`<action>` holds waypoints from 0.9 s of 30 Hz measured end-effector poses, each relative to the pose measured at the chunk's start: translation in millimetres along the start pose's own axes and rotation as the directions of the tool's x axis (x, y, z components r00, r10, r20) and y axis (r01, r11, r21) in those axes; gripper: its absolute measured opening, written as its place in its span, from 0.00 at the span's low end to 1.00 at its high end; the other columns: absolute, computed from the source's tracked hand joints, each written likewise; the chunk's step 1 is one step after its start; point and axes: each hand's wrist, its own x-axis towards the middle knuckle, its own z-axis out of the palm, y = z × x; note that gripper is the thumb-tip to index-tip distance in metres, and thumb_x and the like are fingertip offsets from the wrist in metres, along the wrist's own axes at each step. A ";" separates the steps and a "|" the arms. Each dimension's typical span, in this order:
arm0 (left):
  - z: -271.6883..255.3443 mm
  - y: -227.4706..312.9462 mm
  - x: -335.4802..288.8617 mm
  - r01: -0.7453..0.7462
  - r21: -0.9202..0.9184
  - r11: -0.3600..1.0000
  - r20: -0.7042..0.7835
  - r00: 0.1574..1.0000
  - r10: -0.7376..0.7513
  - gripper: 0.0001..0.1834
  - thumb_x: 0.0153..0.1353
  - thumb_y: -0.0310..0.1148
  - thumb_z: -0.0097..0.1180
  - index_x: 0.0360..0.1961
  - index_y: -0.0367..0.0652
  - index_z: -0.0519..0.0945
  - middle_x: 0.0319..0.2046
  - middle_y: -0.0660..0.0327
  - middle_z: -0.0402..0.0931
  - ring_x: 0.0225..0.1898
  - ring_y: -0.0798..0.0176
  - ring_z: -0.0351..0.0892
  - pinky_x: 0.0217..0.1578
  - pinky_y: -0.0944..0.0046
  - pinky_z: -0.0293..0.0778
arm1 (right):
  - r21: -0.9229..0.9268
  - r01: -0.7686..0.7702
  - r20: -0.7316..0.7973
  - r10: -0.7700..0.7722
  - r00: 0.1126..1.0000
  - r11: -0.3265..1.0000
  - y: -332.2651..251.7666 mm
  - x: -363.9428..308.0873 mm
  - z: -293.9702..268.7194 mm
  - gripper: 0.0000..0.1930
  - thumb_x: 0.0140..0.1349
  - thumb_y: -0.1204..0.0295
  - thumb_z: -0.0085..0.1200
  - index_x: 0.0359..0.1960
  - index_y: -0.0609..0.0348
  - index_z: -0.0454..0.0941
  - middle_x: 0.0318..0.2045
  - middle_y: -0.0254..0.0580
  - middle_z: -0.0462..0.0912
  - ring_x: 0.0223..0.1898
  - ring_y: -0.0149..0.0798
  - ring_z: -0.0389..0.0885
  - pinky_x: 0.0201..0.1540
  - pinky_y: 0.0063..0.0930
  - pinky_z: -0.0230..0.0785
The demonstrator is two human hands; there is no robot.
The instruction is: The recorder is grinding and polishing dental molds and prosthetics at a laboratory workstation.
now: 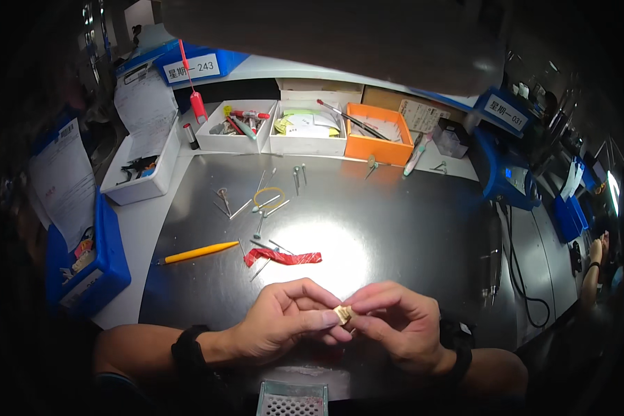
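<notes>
Near the front of the dark work surface, my left hand and my right hand meet over a small yellowish, blocky piece. The left thumb and fingers pinch it from one side. From the other side, the right thumb and fingertips close on it too. Its exact kind is too small to make out, and fingers cover part of it. Just beyond the hands lies a red patterned strip with thin metal-shanked burs around it. A yellow pen rests to the left.
More small rotary burs and a yellow rubber band are scattered farther back. White boxes and an orange box line the back edge. Blue bins stand left; a blue device stands right. A perforated tray sits nearest.
</notes>
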 end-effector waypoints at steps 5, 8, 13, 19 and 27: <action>-1.3 -3.9 -5.4 0.002 -0.005 1.000 0.040 0.999 -0.002 0.10 0.60 0.25 0.52 0.41 0.32 0.69 0.38 0.48 0.76 0.39 0.60 0.80 0.40 0.66 0.78 | -0.022 -0.013 -0.009 0.012 1.000 1.000 0.1 -5.9 6.1 0.08 0.56 0.84 0.53 0.38 0.65 0.76 0.42 0.44 0.76 0.40 0.31 0.78 0.39 0.19 0.75; 0.4 -7.4 -7.6 0.011 -0.028 1.000 0.063 0.998 -0.009 0.10 0.60 0.25 0.52 0.41 0.34 0.69 0.39 0.50 0.76 0.40 0.59 0.80 0.41 0.66 0.78 | -0.014 -0.004 -0.009 0.004 1.000 1.000 2.1 -11.6 6.5 0.08 0.56 0.83 0.53 0.38 0.65 0.76 0.43 0.44 0.75 0.40 0.30 0.78 0.38 0.19 0.75; -3.1 -4.7 -6.0 0.044 -0.057 0.997 0.100 0.994 -0.038 0.09 0.61 0.25 0.52 0.41 0.34 0.69 0.41 0.49 0.75 0.42 0.59 0.79 0.42 0.66 0.77 | 0.034 -0.049 0.003 0.049 0.999 0.998 -1.0 -9.1 4.1 0.09 0.57 0.84 0.53 0.39 0.66 0.76 0.43 0.45 0.76 0.40 0.31 0.78 0.40 0.20 0.74; 4.2 -5.6 -9.2 0.067 -0.080 0.995 0.083 0.995 -0.060 0.09 0.60 0.24 0.52 0.41 0.34 0.69 0.41 0.50 0.75 0.41 0.59 0.79 0.41 0.66 0.77 | 0.088 -0.021 0.019 0.019 1.000 0.996 0.7 -13.5 3.2 0.09 0.57 0.84 0.51 0.40 0.67 0.76 0.43 0.47 0.75 0.42 0.33 0.77 0.45 0.22 0.73; 1.1 -12.5 -7.8 -0.017 -0.061 0.998 0.121 0.992 0.024 0.11 0.58 0.22 0.54 0.41 0.35 0.70 0.42 0.52 0.74 0.41 0.60 0.79 0.43 0.66 0.77 | -0.060 0.058 0.012 -0.058 0.998 0.997 1.0 -13.7 2.8 0.08 0.56 0.85 0.52 0.38 0.66 0.75 0.41 0.45 0.75 0.41 0.31 0.77 0.42 0.21 0.72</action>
